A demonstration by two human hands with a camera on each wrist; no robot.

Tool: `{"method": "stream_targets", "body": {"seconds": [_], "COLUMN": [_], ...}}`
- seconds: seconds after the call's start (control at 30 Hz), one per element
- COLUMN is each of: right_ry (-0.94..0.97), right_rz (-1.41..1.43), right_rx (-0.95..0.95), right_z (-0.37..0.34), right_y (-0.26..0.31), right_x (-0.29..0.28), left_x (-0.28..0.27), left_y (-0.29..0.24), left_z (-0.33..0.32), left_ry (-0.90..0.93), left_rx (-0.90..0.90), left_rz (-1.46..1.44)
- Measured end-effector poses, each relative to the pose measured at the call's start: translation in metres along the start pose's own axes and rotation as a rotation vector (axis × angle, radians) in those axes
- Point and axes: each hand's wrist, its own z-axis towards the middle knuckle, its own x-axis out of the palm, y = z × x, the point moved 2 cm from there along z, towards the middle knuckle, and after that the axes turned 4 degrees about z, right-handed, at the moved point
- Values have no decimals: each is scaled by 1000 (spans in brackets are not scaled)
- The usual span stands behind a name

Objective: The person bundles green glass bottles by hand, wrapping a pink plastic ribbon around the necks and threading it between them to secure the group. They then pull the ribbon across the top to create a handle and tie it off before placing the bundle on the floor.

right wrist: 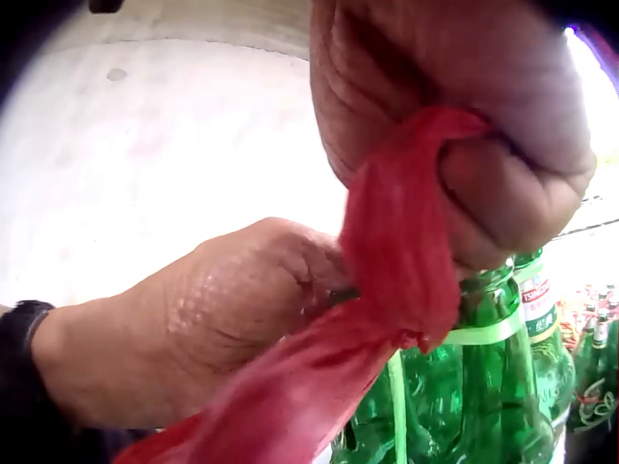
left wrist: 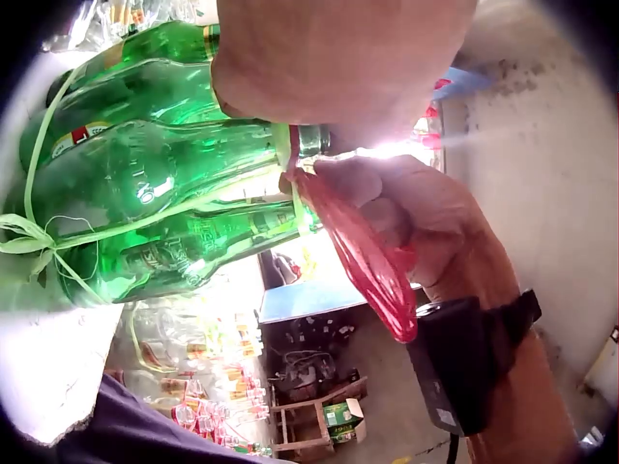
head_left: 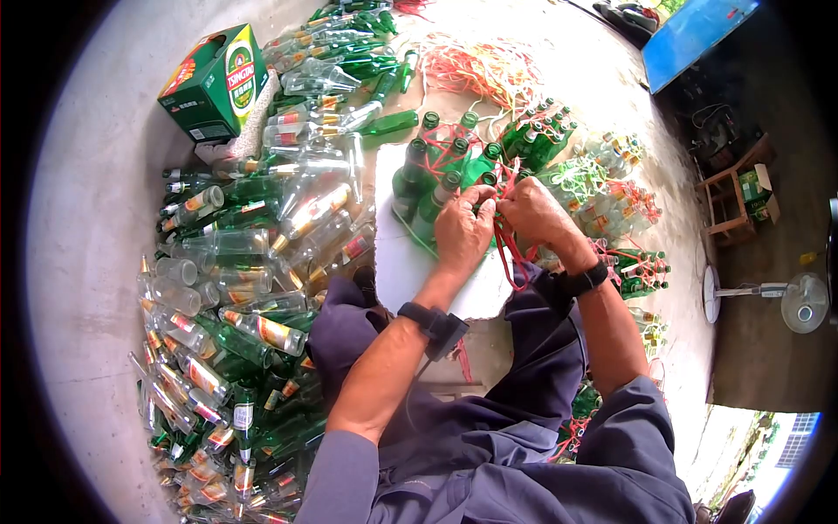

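Observation:
Green bottles stand in a bundle on a white block, with red strips among their necks and a light green band around them. At the near right of the bundle, my left hand pinches the red strip by a bottle neck. My right hand is close beside it, fingers curled round the same strip, which passes into that fist in the right wrist view. A knot shows in the strip between the hands. Loops of red strip hang below. The left fingertips are partly hidden.
Loose clear and green bottles lie piled on the left, below a green carton. A tangle of red and yellow strips lies beyond the block. More tied bundles stand on the right, near a fan.

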Motion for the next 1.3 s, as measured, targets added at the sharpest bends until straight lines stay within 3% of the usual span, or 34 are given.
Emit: {"method": "stream_targets", "body": {"seconds": [0.07, 0.2, 0.27, 0.3, 0.37, 0.43, 0.57, 0.67, 0.77, 0.83, 0.9, 0.97, 1.07, 1.2, 1.27, 1.3], "right_ry": [198, 266, 260, 257, 381, 393, 393, 376, 380, 375, 370, 269, 153, 67, -129, -90], "right_rz": [-147, 59, 438, 439, 796, 867, 1032, 1016, 1070, 1033, 998, 877, 716, 591, 89, 112], "right_rx": [-292, -496, -254, -253, 124, 168, 296, 339, 306, 313, 319, 110, 67, 140, -268, -182], "right_z": [-1, -4, -9, -12, -18, -23, -25, -24, -25, -24, -24, -25, -24, -31, -32, -32], "right_y": [0, -1, 3, 6, 7, 11, 6, 6, 7, 1, -1, 5, 0, 14, 15, 16], "right_x": [0, 6, 7, 4, 2, -2, 3, 6, 5, 6, 9, 11, 19, 16, 18, 17], "left_x": [0, -2, -3, -4, -7, -11, -14, -17, -16, -15, -13, -11, -9, -7, -7, -7], "left_y": [-2, -4, -2, -3, -5, -11, -15, -23, -24, -23, -25, -26, -26, -25, -26, -29], "left_z": [0, -2, -1, -1, 0, 1, 3, 6, 8, 9, 8, 7, 5, 6, 7, 7], "left_ry": [-28, -81, -99, -78, -55, -29, 23, 95, 85, 81, 53, 25, -12, -43, -38, -27], "left_rx": [52, 116, 146, 136, 128, 218, 216, 135, 8, -101, -99, -95, -106, -120, -134, -168], "left_rz": [57, 141, 176, 170, 163, 269, 378, 453, 345, 289, 286, 285, 276, 255, 235, 248]}}
